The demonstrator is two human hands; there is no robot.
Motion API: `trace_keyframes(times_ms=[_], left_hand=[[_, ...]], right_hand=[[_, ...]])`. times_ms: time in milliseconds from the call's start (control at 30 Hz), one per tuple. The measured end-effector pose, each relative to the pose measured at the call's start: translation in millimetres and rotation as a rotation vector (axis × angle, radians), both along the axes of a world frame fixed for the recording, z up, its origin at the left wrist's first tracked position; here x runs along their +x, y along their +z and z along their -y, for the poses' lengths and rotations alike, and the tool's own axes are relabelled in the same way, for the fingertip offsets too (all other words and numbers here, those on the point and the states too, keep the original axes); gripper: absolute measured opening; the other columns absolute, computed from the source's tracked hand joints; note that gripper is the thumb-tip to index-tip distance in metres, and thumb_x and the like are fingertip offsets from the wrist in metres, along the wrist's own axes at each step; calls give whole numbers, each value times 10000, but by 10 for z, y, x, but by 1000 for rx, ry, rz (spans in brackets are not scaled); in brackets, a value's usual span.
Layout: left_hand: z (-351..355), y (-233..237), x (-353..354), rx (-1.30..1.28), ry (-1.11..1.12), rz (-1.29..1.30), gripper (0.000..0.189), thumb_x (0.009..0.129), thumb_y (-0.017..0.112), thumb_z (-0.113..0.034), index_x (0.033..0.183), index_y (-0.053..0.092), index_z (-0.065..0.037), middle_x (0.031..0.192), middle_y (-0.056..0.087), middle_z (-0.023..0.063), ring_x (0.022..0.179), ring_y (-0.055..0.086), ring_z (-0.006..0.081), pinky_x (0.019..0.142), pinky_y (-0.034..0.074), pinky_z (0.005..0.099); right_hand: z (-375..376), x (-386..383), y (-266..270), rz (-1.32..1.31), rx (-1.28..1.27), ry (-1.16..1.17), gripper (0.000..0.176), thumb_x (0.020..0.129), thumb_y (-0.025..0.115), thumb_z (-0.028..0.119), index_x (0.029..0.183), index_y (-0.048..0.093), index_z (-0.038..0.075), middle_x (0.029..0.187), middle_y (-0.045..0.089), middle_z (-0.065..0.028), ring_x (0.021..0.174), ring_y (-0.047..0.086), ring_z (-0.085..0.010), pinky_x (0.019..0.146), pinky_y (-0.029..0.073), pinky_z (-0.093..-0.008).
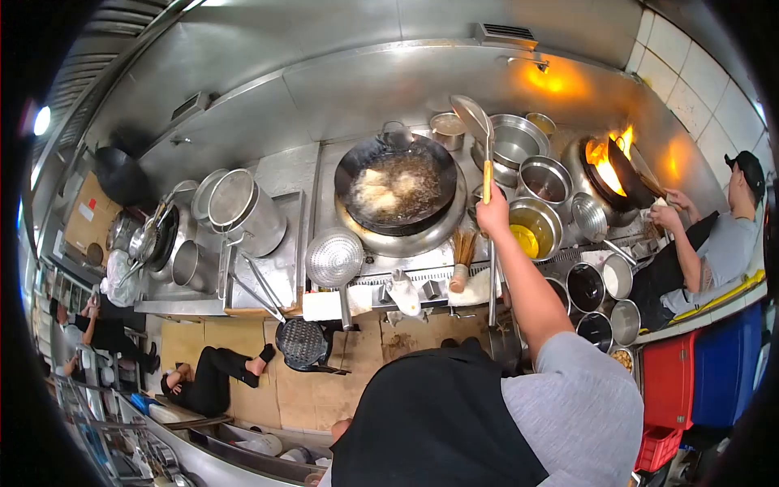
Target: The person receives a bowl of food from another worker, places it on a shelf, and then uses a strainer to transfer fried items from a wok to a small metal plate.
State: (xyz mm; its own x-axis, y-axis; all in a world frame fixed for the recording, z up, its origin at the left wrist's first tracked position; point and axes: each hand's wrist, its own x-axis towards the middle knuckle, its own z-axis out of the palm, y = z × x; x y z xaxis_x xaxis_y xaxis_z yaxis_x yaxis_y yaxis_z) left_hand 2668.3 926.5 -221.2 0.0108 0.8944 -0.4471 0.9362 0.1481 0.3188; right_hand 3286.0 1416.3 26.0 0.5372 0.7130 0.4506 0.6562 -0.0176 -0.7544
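Note:
My right hand (492, 213) is closed around the wooden handle of a large metal ladle (472, 116). The ladle's bowl is raised near the back wall, to the right of a black wok (349, 170). Inside the wok, pale food (375, 188) bubbles in dark oil. My left hand (342, 427) shows only as a bit of skin beside my black apron, its fingers hidden. Below the wok, a perforated skimmer (334, 258) rests on the stove edge, and a bamboo brush (462, 260) stands to the right.
Metal pots (545, 178) and a pot of yellow liquid (524, 240) crowd the right side. There, another person (698, 252) tilts a flaming wok (641, 183). A stockpot (258, 219) stands left. Behind, a person (215, 377) is on the floor near a black stool (304, 344).

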Motion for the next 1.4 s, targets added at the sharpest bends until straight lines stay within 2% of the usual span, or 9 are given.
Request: trace_keyframes(times_ms=[100, 167, 267, 567, 667, 767, 967, 1167, 1400], left_hand=[[-105, -5, 45, 1, -28, 9, 524, 837, 642, -439, 1064, 721, 27, 878, 715, 255, 885, 708, 410, 815, 550, 481], [-186, -21, 88, -1, -41, 6, 534, 836, 645, -438, 1079, 712, 33, 894, 713, 260, 897, 706, 410, 824, 549, 481], [-361, -10, 114, -12, -68, 22, 551, 833, 649, -437, 1100, 700, 42, 918, 710, 267, 915, 703, 410, 837, 546, 481], [-1557, 236, 627, -32, -329, 87, 606, 827, 663, -434, 1165, 664, 69, 989, 700, 287, 969, 694, 412, 879, 539, 481], [-2199, 198, 1016, -38, -471, 141, 626, 824, 667, -433, 1186, 651, 78, 1013, 697, 294, 988, 691, 412, 892, 537, 481], [-2869, 162, 1529, -78, -649, 220, 647, 822, 671, -432, 1208, 639, 88, 1036, 694, 301, 1006, 688, 413, 906, 535, 481], [-3561, -115, 2902, -253, -944, 470, 691, 817, 680, -429, 1250, 615, 106, 1084, 688, 314, 1042, 681, 414, 933, 530, 480], [-3612, -92, 3949, -349, -1263, 191, 891, 798, 708, -395, 1403, 413, 187, 1363, 539, 366, 1254, 555, 453, 1106, 430, 475], [-3206, -630, 4751, -80, -1363, -65, 918, 742, 674, -302, 1422, 297, 186, 1408, 442, 402, 1290, 479, 495, 1151, 379, 500]], right_hand=[[38, 668, 438, 3, -542, 317, 703, 764, 675, 15, 1449, 530, 81, 932, 713, -153, 795, 700, -277, 749, 555, -395], [212, 845, 459, -208, -385, 253, 687, 787, 667, -9, 1451, 541, 116, 850, 674, -111, 544, 604, -198, 479, 471, -376], [549, 880, 293, -516, -183, 223, 746, 847, 634, -53, 1538, 437, 148, 872, 646, -60, 499, 519, -137, 429, 425, -327], [1417, 1456, 14, -1797, 418, 419, 547, 949, 550, 90, 1472, 391, 76, 1167, 647, -222, 669, 575, -154, 542, 544, -249], [1639, 1661, -326, -1992, 408, 607, 591, 1033, 561, 390, 1430, 415, -22, 1120, 652, -221, 752, 656, -168, 590, 592, -244], [1930, 1343, -464, -2155, 628, 267, 697, 997, 560, 552, 1395, 481, -15, 1070, 663, -219, 789, 670, -218, 704, 611, -316], [3000, 19, -648, -1830, 415, 500, 604, 1044, 429, 596, 1172, 597, 30, 888, 681, -71, 748, 677, -202, 608, 576, -370], [4309, -1458, -482, -1495, -183, -137, 480, 1029, 568, 458, 1318, 582, 76, 1079, 672, -82, 759, 662, -176, 648, 568, -334], [4914, -2743, -650, -1173, -189, -525, 475, 1013, 602, 455, 1307, 607, 81, 1087, 682, -72, 840, 673, -165, 728, 572, -330]])
